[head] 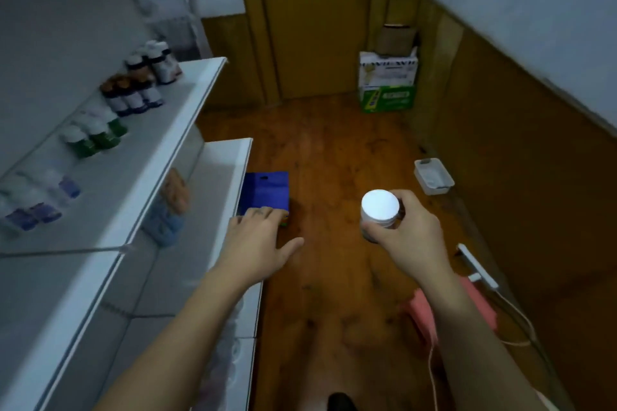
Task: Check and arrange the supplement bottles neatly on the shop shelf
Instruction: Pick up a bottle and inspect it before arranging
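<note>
Right hand (405, 230): curled round white-capped supplement bottle (380, 207), right of the shelf (187, 117)
Left hand (258, 237): fingers spread, over the shelf's lower front edge
Bottle rows (133, 93): on the shelf's upper board

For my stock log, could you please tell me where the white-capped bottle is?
Head view, right of centre: the white-capped bottle is gripped in the right hand, over the wooden floor.
</note>
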{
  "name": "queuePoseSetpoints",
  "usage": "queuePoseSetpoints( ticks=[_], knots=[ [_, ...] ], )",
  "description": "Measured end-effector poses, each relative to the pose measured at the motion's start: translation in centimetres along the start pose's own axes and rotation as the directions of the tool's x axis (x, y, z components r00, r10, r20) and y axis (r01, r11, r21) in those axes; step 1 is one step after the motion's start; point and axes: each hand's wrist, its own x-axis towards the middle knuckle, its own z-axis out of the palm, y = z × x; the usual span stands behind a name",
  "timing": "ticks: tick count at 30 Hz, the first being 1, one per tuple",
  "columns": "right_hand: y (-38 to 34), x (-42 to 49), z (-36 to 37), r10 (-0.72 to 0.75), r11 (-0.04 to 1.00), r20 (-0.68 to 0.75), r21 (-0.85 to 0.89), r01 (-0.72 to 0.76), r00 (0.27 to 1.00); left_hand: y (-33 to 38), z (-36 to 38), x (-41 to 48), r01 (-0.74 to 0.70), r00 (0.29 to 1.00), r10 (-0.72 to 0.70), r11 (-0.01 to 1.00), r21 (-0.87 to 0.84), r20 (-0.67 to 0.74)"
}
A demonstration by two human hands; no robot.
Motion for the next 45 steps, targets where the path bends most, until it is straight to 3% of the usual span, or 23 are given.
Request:
queuePoseSetpoints(
  ticks=[10,21,29,37,45],
  knots=[
    [5.2,9.4,-3.7,0.178,0.983,-0.117,-0.013,-0.181,0.977,5.4,2.5,14.0,-0.200,0.978,0.194,0.975,0.096,0.070],
    [7.3,27.2,-0.3,0.263,0.961,-0.177,-0.035,-0.274,0.948,4.6,5.7,35.0,-0.318,0.944,0.318,0.948,-0.016,0.086],
    [9.7,41.6,2.9,0.468,0.876,-0.217,-0.014,-0.482,0.857,5.0,6.9,52.7,-0.416,0.888,0.410,0.909,-0.018,0.206],
    [14.2,52.3,1.6,0.575,0.807,-0.272,0.033,-0.589,0.772,10.9,8.4,65.3,-0.557,0.794,0.529,0.830,0.011,0.300],
    [21.3,65.6,-2.2,0.574,0.818,-0.289,0.144,-0.558,0.766,20.0,10.3,77.8,-0.601,0.762,0.545,0.796,0.069,0.350]
  ],
)
